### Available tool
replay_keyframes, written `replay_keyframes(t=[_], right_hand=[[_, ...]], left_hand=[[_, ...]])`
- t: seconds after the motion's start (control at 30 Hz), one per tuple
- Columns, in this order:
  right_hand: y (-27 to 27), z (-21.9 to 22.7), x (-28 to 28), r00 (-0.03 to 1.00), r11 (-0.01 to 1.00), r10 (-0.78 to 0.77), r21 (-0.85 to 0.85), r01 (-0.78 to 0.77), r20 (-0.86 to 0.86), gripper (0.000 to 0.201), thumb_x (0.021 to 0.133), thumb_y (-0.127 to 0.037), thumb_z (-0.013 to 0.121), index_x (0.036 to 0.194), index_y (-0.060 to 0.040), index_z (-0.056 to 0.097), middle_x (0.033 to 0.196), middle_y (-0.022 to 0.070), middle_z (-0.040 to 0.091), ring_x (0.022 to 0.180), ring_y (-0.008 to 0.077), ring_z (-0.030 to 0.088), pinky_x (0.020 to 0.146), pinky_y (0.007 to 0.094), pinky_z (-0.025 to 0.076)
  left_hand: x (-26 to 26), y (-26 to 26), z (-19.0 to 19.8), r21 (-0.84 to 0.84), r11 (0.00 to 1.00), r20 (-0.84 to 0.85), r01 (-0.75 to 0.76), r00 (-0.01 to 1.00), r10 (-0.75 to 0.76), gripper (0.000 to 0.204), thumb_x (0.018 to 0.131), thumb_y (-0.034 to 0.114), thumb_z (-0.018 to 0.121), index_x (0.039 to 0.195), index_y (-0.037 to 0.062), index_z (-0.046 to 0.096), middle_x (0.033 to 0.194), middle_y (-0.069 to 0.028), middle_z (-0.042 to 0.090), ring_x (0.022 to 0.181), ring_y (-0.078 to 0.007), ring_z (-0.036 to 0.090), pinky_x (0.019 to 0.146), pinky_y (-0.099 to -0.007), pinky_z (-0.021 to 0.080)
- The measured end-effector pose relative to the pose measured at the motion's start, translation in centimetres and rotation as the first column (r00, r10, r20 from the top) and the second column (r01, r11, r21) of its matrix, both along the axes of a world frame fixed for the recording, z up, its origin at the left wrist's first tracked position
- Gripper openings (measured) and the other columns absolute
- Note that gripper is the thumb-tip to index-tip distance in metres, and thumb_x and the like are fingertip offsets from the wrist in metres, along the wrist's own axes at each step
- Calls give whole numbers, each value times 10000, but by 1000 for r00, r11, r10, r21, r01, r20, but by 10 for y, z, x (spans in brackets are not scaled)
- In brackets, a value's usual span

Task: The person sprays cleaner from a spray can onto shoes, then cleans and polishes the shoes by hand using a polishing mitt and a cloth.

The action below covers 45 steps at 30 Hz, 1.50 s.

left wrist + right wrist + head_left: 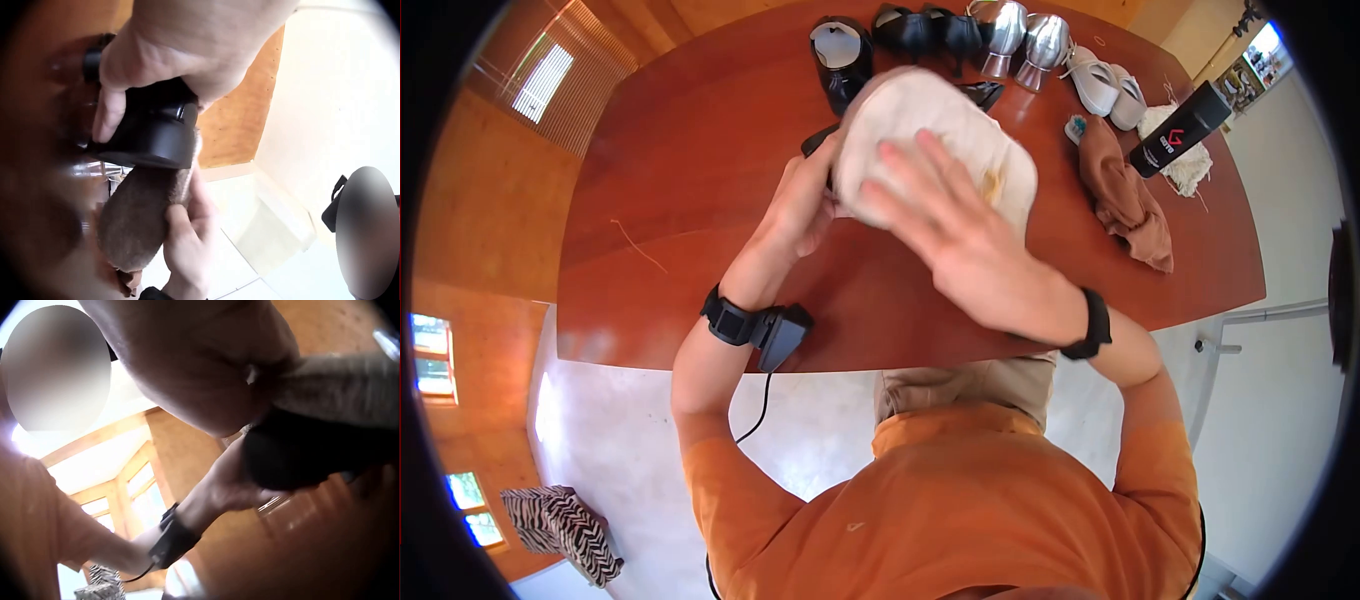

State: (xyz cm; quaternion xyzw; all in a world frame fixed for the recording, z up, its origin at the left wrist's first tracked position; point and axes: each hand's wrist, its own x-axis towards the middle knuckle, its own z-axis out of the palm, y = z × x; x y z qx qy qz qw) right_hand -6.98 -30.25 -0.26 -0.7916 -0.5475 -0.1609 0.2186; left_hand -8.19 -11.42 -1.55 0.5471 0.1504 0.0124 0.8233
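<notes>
A thick cream pad (915,100) with a yellowish stain is held up over the table. My right hand (980,245) lies across its pale face, fingers extended and blurred; in the left wrist view the right thumb and fingers (187,234) pinch the edge of its fuzzy brown side (134,219). A black shoe (150,134) is gripped by my left hand (800,205), its edge against the pad. The pad hides most of this shoe in the head view. In the right wrist view the shoe (287,453) appears dark beneath the pad (344,387).
Along the table's (670,190) far edge stand black shoes (840,75), a silver pair (1045,45) and a pale pair (1105,85). At the right are a brown cloth (1125,200), a small teal-bristled brush (1076,126), a black can (1180,130) and a shaggy white cloth (1190,170).
</notes>
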Motion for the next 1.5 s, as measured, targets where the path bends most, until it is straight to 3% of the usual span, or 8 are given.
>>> replay_keyframes(t=[0.07, 0.27, 0.87, 1.07, 1.13, 1.2, 1.27, 1.5], right_hand=[[-3, -3, 20, 968, 990, -130, 29, 139, -214, 752, 572, 165, 497, 1283, -67, 422, 1376, 174, 317, 1266, 421, 282, 994, 456, 357], [2, 2, -9, 998, 999, 38, -39, -36, 46, 571, 704, -4, 555, 1256, -90, 441, 1365, 177, 305, 1242, 448, 296, 988, 545, 328], [-27, -36, 112, 904, 910, -365, 120, 397, -224, 657, 685, 97, 421, 1314, -93, 397, 1344, 263, 334, 1230, 412, 343, 1033, 364, 303], [-48, -34, 142, 764, 965, -249, -91, 244, -595, 570, 709, 63, 387, 1238, -104, 514, 1144, 225, 540, 1040, 317, 539, 900, 327, 406], [-44, -34, 141, 797, 975, -212, -63, 215, -565, 572, 711, 60, 390, 1236, -126, 521, 1110, 205, 562, 1007, 295, 556, 865, 314, 424], [-38, -10, 130, 676, 924, -370, -179, 337, -637, 534, 742, 49, 389, 1223, -134, 533, 1125, 179, 567, 1024, 269, 551, 872, 289, 415], [-34, 0, 127, 735, 930, -333, -76, 360, -591, 509, 754, 62, 377, 1194, -120, 556, 1130, 173, 564, 1054, 256, 543, 896, 286, 406], [-9, 16, 83, 953, 993, 53, -83, -81, -300, 538, 626, 146, 413, 1090, -53, 597, 1196, 156, 526, 1215, 313, 399, 1035, 362, 308]], left_hand=[[1, 6, 1, 102, 993, -87, 66, 995, -57, 467, 851, 436, 545, 1042, 10, 569, 825, -61, 629, 716, -137, 605, 621, -297, 508], [2, 11, -14, 48, 997, 22, 57, 998, -58, 440, 919, 345, 445, 1165, -12, 519, 1067, -118, 595, 885, -185, 614, 686, -340, 525], [-1, 11, 0, 167, 977, -72, 130, 990, -120, 540, 846, 421, 556, 1224, 46, 463, 1082, -70, 592, 895, -150, 599, 739, -282, 486], [-11, 1, -5, 833, 532, 95, 154, 907, -411, 674, 695, 159, 763, 1232, -82, 434, 1099, -117, 582, 999, -136, 546, 888, -272, 429], [-14, 2, -10, 822, 540, 42, 178, 928, -371, 736, 657, 102, 777, 1269, -64, 404, 1142, -152, 564, 1070, -191, 535, 930, -299, 410], [-19, 2, -16, 975, 219, 150, -46, 861, -486, 743, 656, 104, 768, 1283, -42, 396, 1207, -192, 522, 1114, -255, 522, 944, -318, 410], [-23, -4, -12, 984, 159, 153, -86, 864, -479, 745, 632, 71, 764, 1279, -21, 407, 1281, -210, 449, 1173, -318, 467, 968, -345, 399], [-25, -9, 2, 949, -160, 105, -272, 750, -653, 757, 568, -9, 738, 1264, 20, 442, 1321, -175, 407, 1221, -341, 398, 1000, -441, 366]])
